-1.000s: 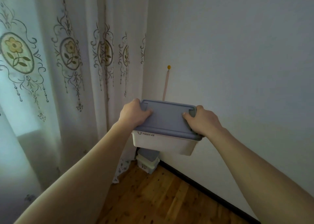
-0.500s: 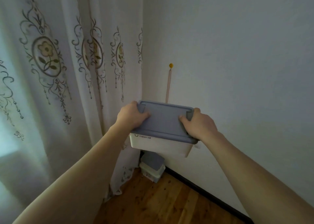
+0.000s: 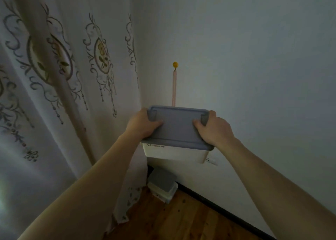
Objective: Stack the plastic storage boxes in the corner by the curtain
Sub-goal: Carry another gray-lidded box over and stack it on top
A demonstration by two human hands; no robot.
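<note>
your left hand (image 3: 141,126) and right hand (image 3: 212,129) grip the short ends of the white storage box (image 3: 175,152), thumbs curled over its grey lid (image 3: 177,126). you hold the box in the air above the lidded boxes on the floor (image 3: 162,185), which stand in the corner beside the curtain (image 3: 72,94).

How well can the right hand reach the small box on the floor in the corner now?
Probably not yet. The right hand and left hand both grip the carried box, which hangs in the air above the small box and would meet it first.
</note>
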